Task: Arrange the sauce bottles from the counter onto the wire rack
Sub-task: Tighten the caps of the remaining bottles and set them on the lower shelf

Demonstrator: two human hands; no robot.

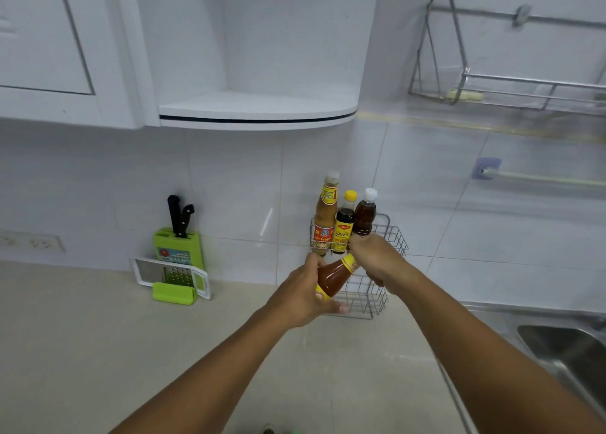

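A two-tier wire rack [395, 237] stands against the tiled wall. In its upper tier stand a tall tan sauce bottle [325, 217] and a dark bottle with a yellow cap [343, 228]. My right hand [377, 258] grips the base of a dark brown bottle with a white cap [364, 215] at the upper tier, right of those two. My left hand [306, 294] holds a red chili sauce bottle [334, 278], tilted with its neck pointing up-right toward my right hand, in front of the rack's lower tier.
A green knife block [178, 246] with black-handled knives and a grater [170, 274] lean on the wall to the left. A curved white shelf [255, 109] hangs overhead. A steel sink [570, 351] lies at the right, and a metal dish rack [492, 83] is mounted on the wall.
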